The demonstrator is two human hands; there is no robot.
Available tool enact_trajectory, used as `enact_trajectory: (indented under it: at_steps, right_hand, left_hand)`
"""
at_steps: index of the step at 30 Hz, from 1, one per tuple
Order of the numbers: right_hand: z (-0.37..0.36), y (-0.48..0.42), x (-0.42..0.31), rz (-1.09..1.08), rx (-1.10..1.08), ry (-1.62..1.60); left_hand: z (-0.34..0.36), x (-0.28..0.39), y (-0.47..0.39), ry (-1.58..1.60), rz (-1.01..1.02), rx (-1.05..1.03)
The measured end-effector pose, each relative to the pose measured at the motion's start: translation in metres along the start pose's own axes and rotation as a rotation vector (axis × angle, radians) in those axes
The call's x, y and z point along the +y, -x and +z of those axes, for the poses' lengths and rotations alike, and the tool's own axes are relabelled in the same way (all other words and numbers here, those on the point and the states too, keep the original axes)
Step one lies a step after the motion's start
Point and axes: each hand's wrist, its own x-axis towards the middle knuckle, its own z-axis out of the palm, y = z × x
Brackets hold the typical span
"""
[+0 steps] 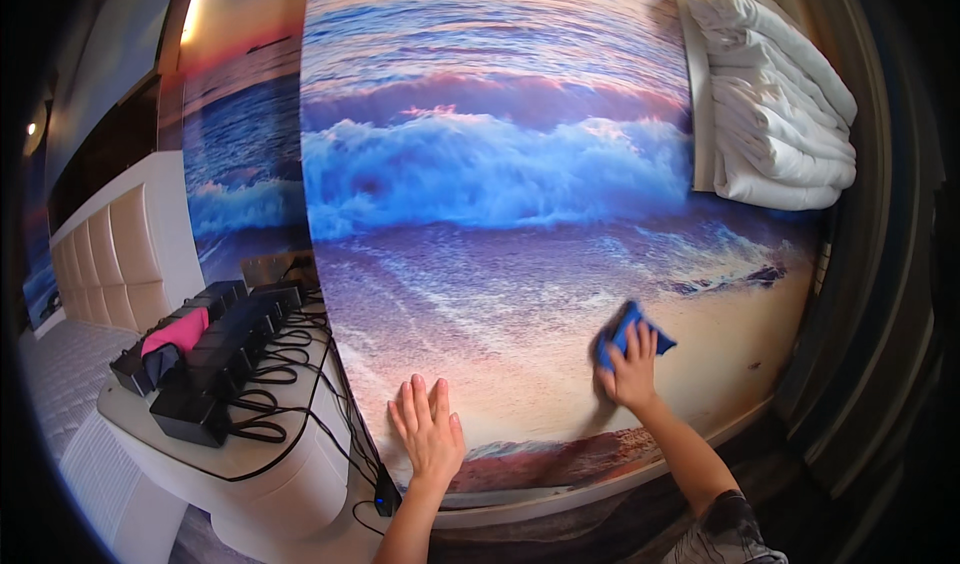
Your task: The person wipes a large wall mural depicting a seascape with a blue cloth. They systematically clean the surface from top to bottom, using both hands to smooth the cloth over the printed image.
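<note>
A mural with a sea-wave and beach print [495, 264] covers the wall before me. My left hand [427, 433] rests flat on its lower left part, fingers spread and pointing up, with nothing in it. Farther right, my right hand [634, 372] presses a bunched blue cloth [619, 342] against the printed sand. Its fingers lie over the cloth, and a corner of the fabric sticks out to the right.
A white bedside cabinet [292, 481] at left carries rows of black boxes [191, 414] with looped cables and a pink cloth [176, 331]. A power strip [386, 493] stands by the wall's foot. Folded white bedding [780, 113] juts out upper right, beside dark curtains [862, 384].
</note>
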Motion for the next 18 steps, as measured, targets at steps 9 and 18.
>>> enact_trajectory:
  at_steps: [9, 18]
  right_hand:
    - [-0.013, -0.179, -0.141, -0.039, 0.119, -0.022]
    - [0.029, -0.086, -0.215, -0.538, -0.15, -0.137]
  left_hand:
    - [-0.007, -0.019, 0.004, 0.039, -0.018, 0.053]
    - [-0.003, -0.024, 0.011, 0.246, -0.159, 0.19]
